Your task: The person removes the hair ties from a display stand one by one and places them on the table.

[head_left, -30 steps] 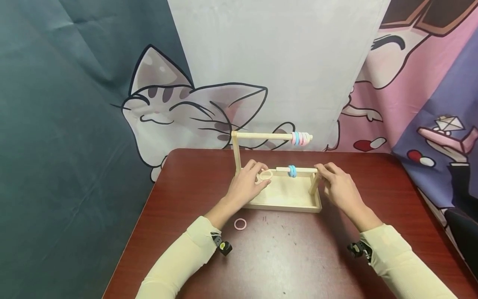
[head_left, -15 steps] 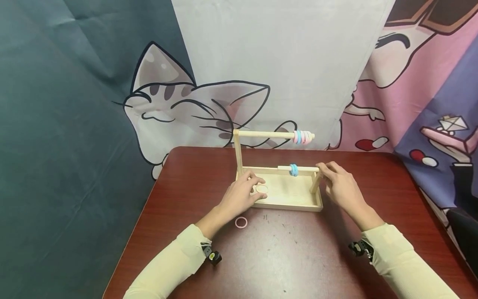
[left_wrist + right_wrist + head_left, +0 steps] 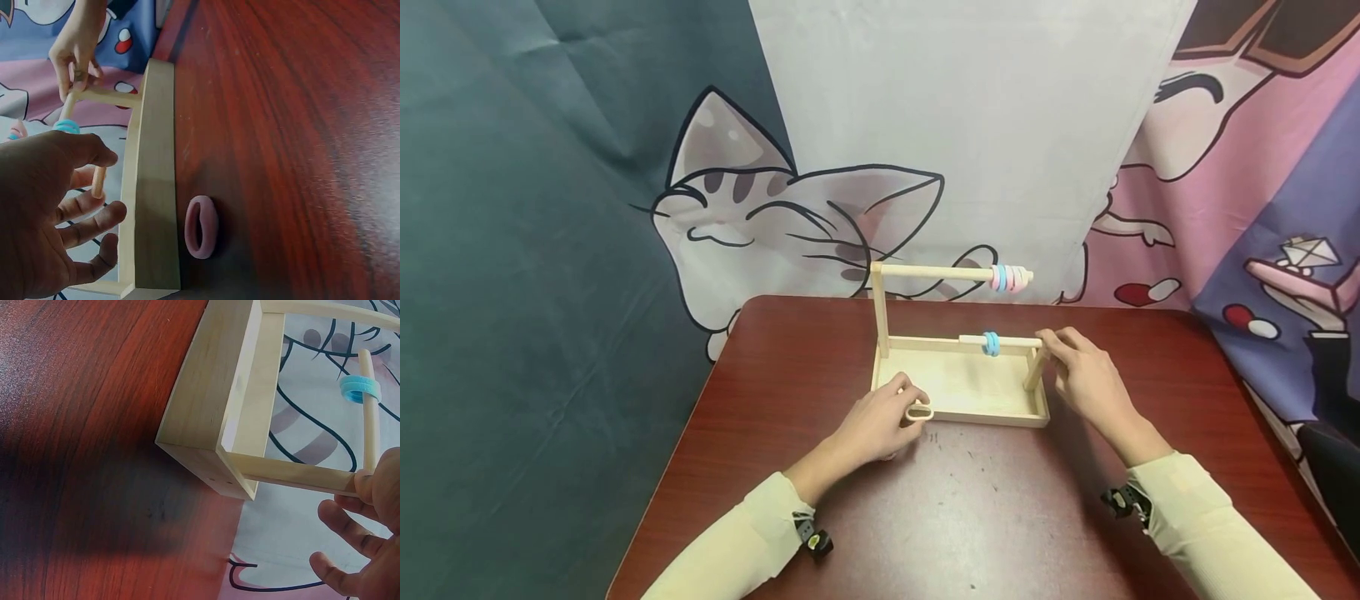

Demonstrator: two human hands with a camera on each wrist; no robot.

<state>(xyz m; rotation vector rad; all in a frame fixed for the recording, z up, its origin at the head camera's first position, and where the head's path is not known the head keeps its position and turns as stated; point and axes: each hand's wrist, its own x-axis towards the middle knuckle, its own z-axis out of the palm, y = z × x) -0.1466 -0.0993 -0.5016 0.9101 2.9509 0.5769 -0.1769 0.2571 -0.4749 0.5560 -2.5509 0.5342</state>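
Left hand [image 3: 876, 423] just below centre of the head frame, palm down, forearm angled in from lower left; thumb and forefinger pinch the cream ring [image 3: 919, 418] at the tray's [image 3: 962, 392] near left edge. Right hand [image 3: 1092, 375] right of centre, forearm from lower right, gripping the right end of the lower peg [image 3: 1022, 342], two blue rings [image 3: 992, 344] midway along it. Pink ring [image 3: 201, 228] on the table, lower centre of the left wrist frame. Versus a second ago: left hand and cream ring lower in frame, now covering the pink ring from above; right hand unchanged
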